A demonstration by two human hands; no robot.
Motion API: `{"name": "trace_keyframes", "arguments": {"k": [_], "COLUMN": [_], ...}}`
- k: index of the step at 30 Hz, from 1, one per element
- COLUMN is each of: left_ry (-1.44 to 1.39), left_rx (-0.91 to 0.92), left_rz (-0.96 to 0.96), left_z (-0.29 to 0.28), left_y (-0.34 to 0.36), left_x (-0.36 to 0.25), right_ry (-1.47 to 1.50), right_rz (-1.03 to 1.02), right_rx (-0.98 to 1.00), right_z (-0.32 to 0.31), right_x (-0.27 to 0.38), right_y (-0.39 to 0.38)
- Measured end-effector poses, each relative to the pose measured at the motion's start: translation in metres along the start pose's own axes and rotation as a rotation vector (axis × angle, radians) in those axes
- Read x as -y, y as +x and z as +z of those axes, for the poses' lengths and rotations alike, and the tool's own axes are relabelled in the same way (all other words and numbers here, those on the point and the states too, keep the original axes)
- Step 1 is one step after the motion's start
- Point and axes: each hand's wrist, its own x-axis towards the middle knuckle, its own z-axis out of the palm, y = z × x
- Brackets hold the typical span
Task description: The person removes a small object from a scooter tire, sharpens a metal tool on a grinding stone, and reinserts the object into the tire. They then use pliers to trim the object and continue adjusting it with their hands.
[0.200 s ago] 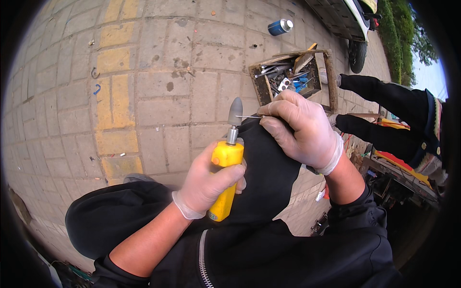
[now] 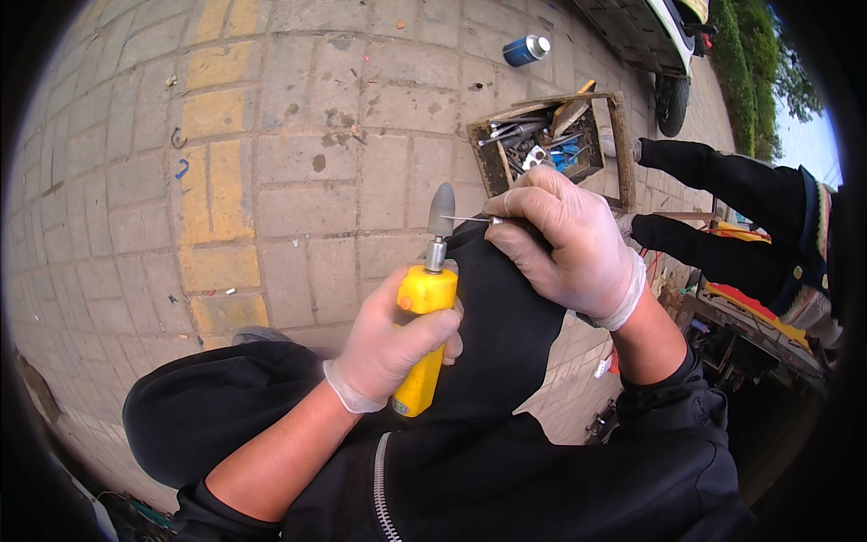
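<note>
My left hand, in a whitish translucent glove, is wrapped around a yellow handheld grinder. From its metal collar a grey, bullet-shaped grinding stone points away from me. My right hand, gloved the same way, pinches a thin metal rod between thumb and fingers. The rod lies roughly level, and its free tip meets the right side of the stone or lies just over it. Whatever part of the rod is inside the fingers is hidden. Both hands are above my dark-clothed leg.
Beyond my right hand, a worn wooden box holds several tools. A blue can lies on the paving farther off. At the right are another person's dark-trousered legs, a vehicle wheel and a cluttered cart.
My right hand has shifted very slightly, and a little more metal shows at its fingertips. The left hand and grinder are nearly unchanged.
</note>
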Motion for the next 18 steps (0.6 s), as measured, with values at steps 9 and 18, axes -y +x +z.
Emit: {"name": "trace_keyframes", "arguments": {"k": [9,18], "left_ry": [-0.004,-0.016], "left_rx": [0.008,0.007], "left_rz": [0.005,-0.002], "left_z": [0.0007,0.0002], "left_y": [-0.0001,0.001], "left_x": [0.0018,0.001], "right_ry": [-0.011,0.006], "right_rz": [-0.059,0.055], "right_rx": [0.0,-0.001], "right_z": [-0.0011,-0.0075], "right_x": [-0.0009,0.0005], "right_y": [0.0007,0.002]}}
